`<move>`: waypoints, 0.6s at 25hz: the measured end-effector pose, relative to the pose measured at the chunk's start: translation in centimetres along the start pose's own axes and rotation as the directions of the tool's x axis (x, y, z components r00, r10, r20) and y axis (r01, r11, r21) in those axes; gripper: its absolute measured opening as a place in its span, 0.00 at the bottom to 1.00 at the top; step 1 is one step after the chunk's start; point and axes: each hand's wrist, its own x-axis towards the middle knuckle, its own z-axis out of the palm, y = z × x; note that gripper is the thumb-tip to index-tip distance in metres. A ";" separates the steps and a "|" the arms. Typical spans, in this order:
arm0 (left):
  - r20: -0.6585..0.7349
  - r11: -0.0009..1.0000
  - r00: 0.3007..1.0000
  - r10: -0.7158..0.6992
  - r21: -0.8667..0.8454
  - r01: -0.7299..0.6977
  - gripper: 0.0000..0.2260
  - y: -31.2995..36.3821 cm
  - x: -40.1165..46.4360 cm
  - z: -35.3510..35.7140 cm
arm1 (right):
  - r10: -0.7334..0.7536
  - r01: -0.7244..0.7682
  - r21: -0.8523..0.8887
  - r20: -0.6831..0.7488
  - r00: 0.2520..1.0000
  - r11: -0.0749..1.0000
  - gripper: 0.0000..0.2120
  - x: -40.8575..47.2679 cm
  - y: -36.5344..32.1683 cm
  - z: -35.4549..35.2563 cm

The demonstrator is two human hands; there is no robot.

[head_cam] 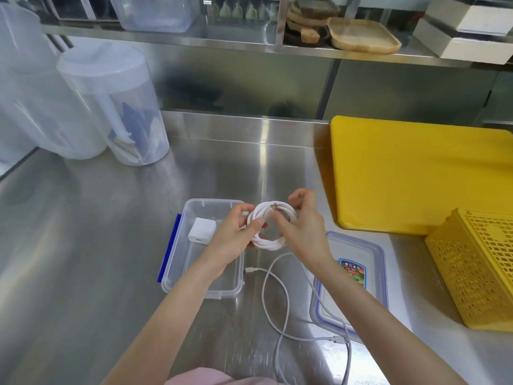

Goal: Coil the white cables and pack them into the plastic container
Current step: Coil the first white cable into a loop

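I look down on a stainless steel counter (pixel 97 245) that fills the scene, with a steel backsplash behind it and a steel shelf (pixel 249 44) far above carrying wooden trays (pixel 363 36) and clear tubs; at far left stand two tall translucent plastic jugs (pixel 116 107); at far right lies a big yellow cutting board (pixel 422 173), and near it, at the right edge, a yellow perforated basket (pixel 477 268).

Both my hands meet above the middle of the counter, over the far right corner of the open plastic container (pixel 177 273); my left hand (pixel 236 234) has thumb and fingers curled round the left side of the coiled white cable (pixel 270 227), pinching the loops together; my right hand (pixel 302 226) has its fingers bent round the right side of the same coil, the fingertips at the metal plug that sits at the coil's far edge; so both hands are gripping the coil, which hangs clear of the counter.

The container sits left of centre with a blue clip along its left wall; inside, at its far end, lies a white charger block (pixel 201 229); the container's lid (pixel 372 254), blue-rimmed with a coloured label, lies flat on the right, under my right forearm; between container and lid a second white cable (pixel 273 290) sprawls loose on the steel, one plug just beside the container's right wall, its loops running near toward me and across the lid's near corner.
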 end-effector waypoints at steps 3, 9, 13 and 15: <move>-0.083 0.986 0.996 -0.017 0.163 0.030 0.12 -0.6 -0.1 -1.1 | 0.047 -0.045 -0.024 0.091 0.995 0.999 0.14 0.4 0.1 1.2; -0.261 0.908 0.963 0.067 0.416 0.049 0.09 -2.7 -0.2 -5.5 | 0.118 -0.095 -0.084 0.347 0.930 0.992 0.10 1.4 0.2 4.2; -0.283 0.827 0.958 0.048 0.550 0.121 0.10 -4.5 -0.5 -7.7 | 0.084 0.098 -0.346 0.477 0.875 0.933 0.09 1.6 0.2 7.0; -0.239 0.759 0.971 0.006 0.633 0.151 0.10 -5.3 -0.3 -7.9 | 0.100 0.241 -0.494 0.567 0.818 0.835 0.11 1.6 0.4 8.2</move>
